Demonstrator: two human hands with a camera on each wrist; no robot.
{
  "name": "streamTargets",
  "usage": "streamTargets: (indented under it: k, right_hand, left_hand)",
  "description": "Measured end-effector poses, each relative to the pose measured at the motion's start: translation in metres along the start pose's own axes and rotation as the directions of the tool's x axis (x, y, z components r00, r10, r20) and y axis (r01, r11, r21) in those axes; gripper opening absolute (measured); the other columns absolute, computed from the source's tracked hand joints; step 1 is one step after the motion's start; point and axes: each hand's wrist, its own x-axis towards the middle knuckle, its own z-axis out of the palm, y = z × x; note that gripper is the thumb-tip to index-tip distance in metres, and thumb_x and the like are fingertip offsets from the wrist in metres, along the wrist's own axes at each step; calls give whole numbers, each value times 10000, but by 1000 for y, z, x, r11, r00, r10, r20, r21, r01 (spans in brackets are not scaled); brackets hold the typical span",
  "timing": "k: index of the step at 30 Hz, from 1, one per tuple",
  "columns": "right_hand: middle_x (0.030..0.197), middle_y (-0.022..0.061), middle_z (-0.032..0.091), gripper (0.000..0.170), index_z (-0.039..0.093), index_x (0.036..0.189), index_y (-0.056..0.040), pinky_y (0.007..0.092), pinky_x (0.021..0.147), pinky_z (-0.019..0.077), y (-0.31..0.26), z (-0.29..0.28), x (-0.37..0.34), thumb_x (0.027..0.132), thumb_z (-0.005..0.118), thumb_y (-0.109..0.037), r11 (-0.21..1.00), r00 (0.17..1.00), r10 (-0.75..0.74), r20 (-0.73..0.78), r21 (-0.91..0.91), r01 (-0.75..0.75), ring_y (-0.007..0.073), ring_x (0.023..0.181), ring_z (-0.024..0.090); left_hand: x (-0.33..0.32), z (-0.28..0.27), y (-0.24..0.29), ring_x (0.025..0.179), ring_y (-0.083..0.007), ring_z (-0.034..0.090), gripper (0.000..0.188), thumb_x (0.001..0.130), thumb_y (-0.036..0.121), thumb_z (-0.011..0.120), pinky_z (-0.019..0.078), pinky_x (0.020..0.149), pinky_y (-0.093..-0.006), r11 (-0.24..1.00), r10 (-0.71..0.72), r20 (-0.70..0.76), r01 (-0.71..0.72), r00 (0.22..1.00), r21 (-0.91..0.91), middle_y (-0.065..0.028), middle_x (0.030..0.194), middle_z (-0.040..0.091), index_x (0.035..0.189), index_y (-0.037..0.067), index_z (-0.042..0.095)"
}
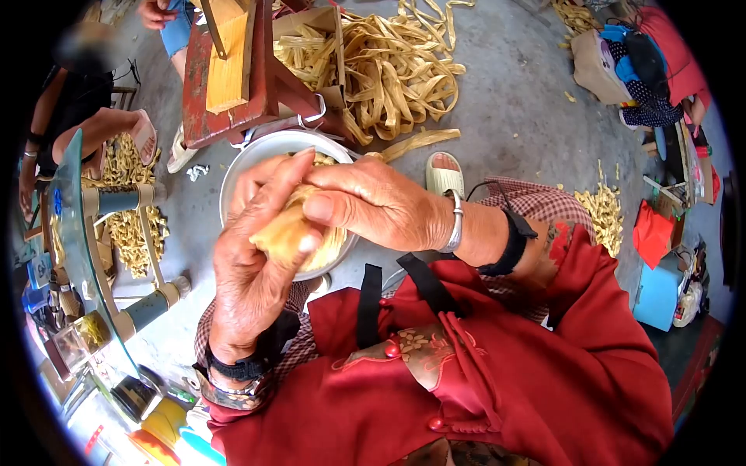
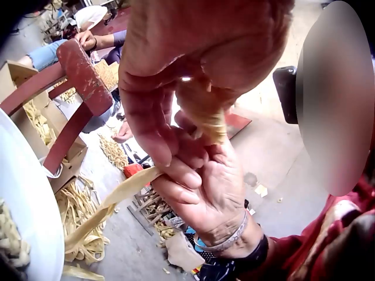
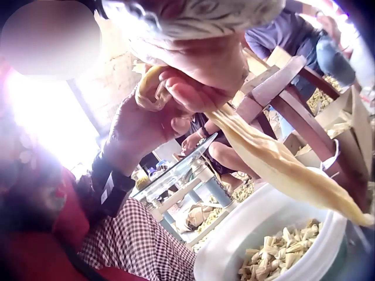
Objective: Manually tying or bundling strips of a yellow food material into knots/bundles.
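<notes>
A long, pale yellow, flexible strip (image 3: 275,158) is held between both hands, folded into a loop at the fingers. My left hand (image 1: 252,264) grips the looped part (image 1: 284,233), its fingers curled around it. The right hand (image 1: 388,206), with a silver bangle at the wrist, pinches the same strip beside the left fingers. In the left wrist view the strip's tail (image 2: 117,196) hangs out from the right fingers. Beneath the hands stands a white bucket (image 3: 214,257), with short knotted pieces (image 3: 281,252) inside.
A red wooden bench (image 1: 268,85) stands beyond the bucket, a carton (image 1: 338,46) beside it. Loose strips (image 1: 396,70) pile on the floor. A glass-topped table (image 1: 85,241) is at left. Knotted pieces (image 1: 602,213) lie at right. Other people sit nearby.
</notes>
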Motion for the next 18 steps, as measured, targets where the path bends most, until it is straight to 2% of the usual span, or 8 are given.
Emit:
streamTargets:
  k: [2, 4, 9, 10, 11, 14, 16, 18]
  right_hand:
    - [815, 120, 643, 251, 527, 1024, 0, 313, 703, 480, 9, 9, 5, 930, 544, -232, 993, 982, -115, -152, 4, 117, 200, 794, 623]
    - [945, 64, 582, 467, 339, 1268, -52, 233, 622, 460, 7, 0, -1, 909, 596, -204, 978, 974, 206, -97, 64, -200, 74, 761, 562]
    - [919, 49, 603, 584, 350, 1279, -76, 237, 636, 468, 12, 1, -4, 855, 660, -331, 995, 990, 100, -95, -7, -102, 92, 781, 580]
    - [928, 55, 605, 598, 354, 1278, -80, 239, 644, 469, 8, 1, -3, 849, 661, -361, 997, 994, 76, -72, -28, -79, 98, 786, 583]
    - [931, 64, 607, 642, 375, 1262, -62, 238, 680, 463, -6, -5, -8, 844, 622, -481, 960, 963, 271, -17, 81, -268, 97, 795, 577]
    - [913, 67, 601, 670, 394, 1241, -34, 228, 679, 450, 10, -2, -18, 849, 574, -547, 934, 965, 251, 80, 240, -263, 85, 767, 560]
    - [806, 42, 576, 595, 499, 1125, -16, 226, 598, 412, 7, -11, -24, 866, 543, -550, 952, 974, 227, -21, 215, -217, 79, 686, 526]
    - [731, 14, 562, 466, 572, 987, -19, 237, 571, 404, 28, -23, -28, 884, 563, -474, 989, 985, 91, -145, -105, -107, 84, 653, 523]
  left_hand:
    - [-3, 5, -7, 1004, -164, 525, 420, 917, 212, 558, 441, 846, -272, 975, -131, -24, 124, 991, -183, -110, 1167, 532, 1269, -12, 509]
    - [-8, 6, -12, 957, -168, 555, 435, 947, 270, 512, 460, 838, -288, 832, -319, 23, 292, 947, -472, -113, 1155, 544, 1270, -22, 498]
    - [-4, 14, -4, 951, -263, 614, 506, 957, 344, 450, 538, 778, -370, 499, -332, 194, 346, 923, -794, -188, 1140, 573, 1230, -81, 460]
    - [-4, 14, -5, 949, -268, 614, 509, 956, 351, 450, 539, 781, -379, 481, -312, 237, 368, 920, -796, -189, 1139, 572, 1225, -81, 463]
    - [-4, 14, -7, 948, -273, 614, 512, 955, 357, 449, 540, 784, -388, 462, -290, 281, 391, 915, -796, -189, 1138, 570, 1220, -80, 465]
    - [-6, 10, -7, 925, -276, 616, 512, 950, 381, 449, 537, 803, -420, 335, -343, 390, 499, 855, -800, -180, 1096, 570, 1174, -78, 498]
    - [-8, 12, -11, 913, -282, 617, 499, 948, 377, 454, 543, 789, -427, 339, -368, 367, 491, 854, -803, -173, 1081, 565, 1154, -74, 514]
    - [-11, 9, -19, 815, -242, 600, 464, 948, 360, 460, 559, 749, -446, 391, -332, 282, 404, 900, -827, -177, 1073, 547, 1078, -75, 554]
